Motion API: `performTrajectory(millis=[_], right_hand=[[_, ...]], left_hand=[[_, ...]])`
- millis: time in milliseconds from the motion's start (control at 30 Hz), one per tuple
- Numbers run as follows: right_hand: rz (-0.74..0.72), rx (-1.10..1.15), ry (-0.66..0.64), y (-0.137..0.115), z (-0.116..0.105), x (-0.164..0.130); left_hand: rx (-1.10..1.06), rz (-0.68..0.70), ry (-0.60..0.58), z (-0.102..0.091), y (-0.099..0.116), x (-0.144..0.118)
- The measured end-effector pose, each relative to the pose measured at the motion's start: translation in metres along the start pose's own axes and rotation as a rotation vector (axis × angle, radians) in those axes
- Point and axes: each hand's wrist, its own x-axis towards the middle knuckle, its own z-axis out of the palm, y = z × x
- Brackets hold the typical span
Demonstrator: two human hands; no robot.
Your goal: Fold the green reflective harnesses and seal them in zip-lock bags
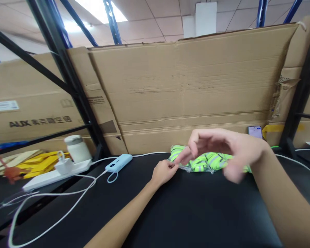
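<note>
Clear bag (209,162) of neon-yellow items lies on the bench (170,213) at the far edge against the cardboard, long axis left–right. Left hand (164,172) pinches its near-left corner. Right hand (222,148) hovers over it, fingers loosely spread, blurred, covering the bag's right part; contents hard to identify.

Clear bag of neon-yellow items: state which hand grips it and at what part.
The left hand pinches the clear bag at its near left edge. The right hand hovers open above it, blurred, holding nothing.
</note>
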Motion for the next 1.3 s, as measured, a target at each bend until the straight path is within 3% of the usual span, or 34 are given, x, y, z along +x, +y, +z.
performTrajectory(millis=[100, 167, 267, 367, 467, 567, 767, 900, 1033, 1167, 1200, 1233, 1300], right_hand=[[0.246, -0.526, 0.324, 0.071, -0.008, -0.001], [0.297, -0.917, 0.472, 0.124, 0.001, -0.009], [0.267, -1.19, 0.44, 0.186, 0.024, -0.027], [0.265, -1.222, 0.405, 0.214, 0.04, -0.041], [0.265, -1.212, 0.438, 0.217, 0.042, -0.042], [0.27, -1.218, 0.47, 0.215, 0.038, -0.038], [0.386, -1.356, 0.605, 0.222, 0.032, -0.036], [0.4, -1.384, 0.606, 0.229, 0.033, -0.039], [0.339, -1.417, 0.615, 0.229, 0.033, -0.041], [0.135, -1.278, 0.627, 0.209, 0.046, -0.036], [0.074, -1.165, 0.617, 0.201, 0.056, -0.034], [0.015, -1.006, 0.526, 0.192, 0.069, -0.031], [-0.075, -0.767, 0.259, 0.173, 0.104, -0.028]], left_hand=[[0.062, -0.007, 0.149, 0.002, -0.004, 0.002], [0.084, 0.01, 0.284, 0.005, -0.008, 0.005], [0.09, 0.131, 0.419, 0.01, -0.014, 0.009], [0.178, 0.322, 0.464, 0.014, -0.015, 0.011], [0.312, 0.493, 0.381, 0.018, -0.013, 0.013], [0.397, 0.557, 0.267, 0.022, -0.012, 0.015], [0.366, 0.485, 0.209, 0.023, -0.01, 0.015], [0.303, 0.414, 0.126, 0.018, -0.011, 0.012], [0.277, 0.487, 0.157, 0.016, -0.014, 0.006], [0.272, 0.616, 0.158, 0.02, -0.011, 0.001], [0.264, 0.635, 0.144, 0.021, -0.01, 0.0], [0.258, 0.647, 0.131, 0.023, -0.008, -0.001], [0.255, 0.648, 0.112, 0.026, -0.006, -0.002]])
